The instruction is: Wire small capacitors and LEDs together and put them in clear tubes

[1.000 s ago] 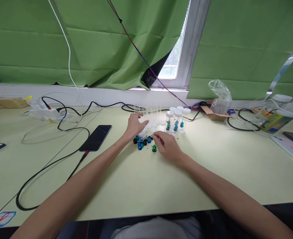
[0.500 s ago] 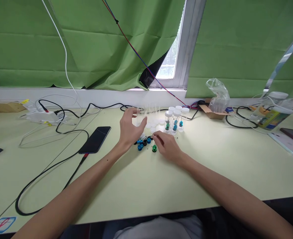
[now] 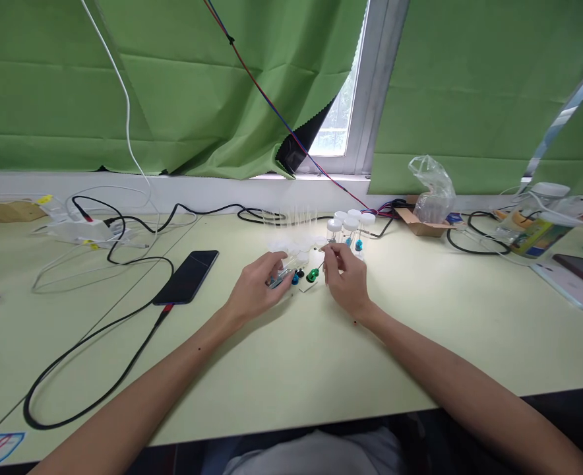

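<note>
Head cam, only view. Both hands mid-bench, close together, work between them.

Left hand (image 3: 256,287): fingers and thumb curled part-closed round a clear tube (image 3: 280,276), which lies tilted, open end toward the right hand. Some blue shows at the tube; can't tell if inside or behind.

Right hand (image 3: 347,280): thumb and forefinger pinched on the thin rod of a green part (image 3: 312,275). Part is tilted, green end down-left, between the hands, just short of the tube. Can't tell if its dark underside touches the bench (image 3: 291,369). Other fingers folded in.

Between the hands: blue part (image 3: 295,280) right by the left fingertips, black part (image 3: 300,272) just beside it, thin pale stick (image 3: 309,287) lying in front of the green part.

Behind the hands: group of clear upright tubes (image 3: 294,225), washed out by window light, count unclear. Right of them, cluster of white-capped vials (image 3: 349,225), partly hidden by the right hand; at least one has a blue piece (image 3: 359,245) inside.

Further out: black phone (image 3: 186,277) on the left, cable (image 3: 164,313) plugged in; white power strip (image 3: 81,230) beyond it; open cardboard box (image 3: 427,229) with a plastic bag (image 3: 434,201) at right rear.
</note>
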Available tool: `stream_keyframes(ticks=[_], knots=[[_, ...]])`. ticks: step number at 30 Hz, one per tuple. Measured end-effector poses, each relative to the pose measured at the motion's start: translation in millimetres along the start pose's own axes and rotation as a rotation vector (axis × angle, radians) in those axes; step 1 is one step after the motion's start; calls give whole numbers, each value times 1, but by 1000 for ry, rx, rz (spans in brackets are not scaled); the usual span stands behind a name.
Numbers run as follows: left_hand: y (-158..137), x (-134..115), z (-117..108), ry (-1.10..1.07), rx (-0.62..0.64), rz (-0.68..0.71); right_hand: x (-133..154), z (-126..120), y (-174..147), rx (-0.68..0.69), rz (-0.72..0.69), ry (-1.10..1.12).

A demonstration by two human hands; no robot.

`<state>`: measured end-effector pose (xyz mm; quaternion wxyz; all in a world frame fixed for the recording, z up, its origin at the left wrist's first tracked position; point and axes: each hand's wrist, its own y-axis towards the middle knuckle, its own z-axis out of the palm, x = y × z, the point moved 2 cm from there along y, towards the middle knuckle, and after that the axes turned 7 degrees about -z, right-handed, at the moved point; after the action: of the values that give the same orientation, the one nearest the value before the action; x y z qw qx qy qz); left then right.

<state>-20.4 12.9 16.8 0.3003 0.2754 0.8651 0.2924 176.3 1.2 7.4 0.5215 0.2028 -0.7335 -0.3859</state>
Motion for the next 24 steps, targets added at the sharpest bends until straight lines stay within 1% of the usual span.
stream_keyframes(ticks=[4,7,10,17,24], knots=[[-2,1,5,19,118,15,-3,-5,3,-119,104,107],[-3,1,8,53,171,29,-3,-8,5,-184,130,150],[-2,0,9,84,194,19,-2,-8,5,-212,141,186],[-3,-1,8,79,184,9,0,-1,2,-122,175,334],[-3,-2,9,92,172,-11,-1,0,4,-38,242,384]])
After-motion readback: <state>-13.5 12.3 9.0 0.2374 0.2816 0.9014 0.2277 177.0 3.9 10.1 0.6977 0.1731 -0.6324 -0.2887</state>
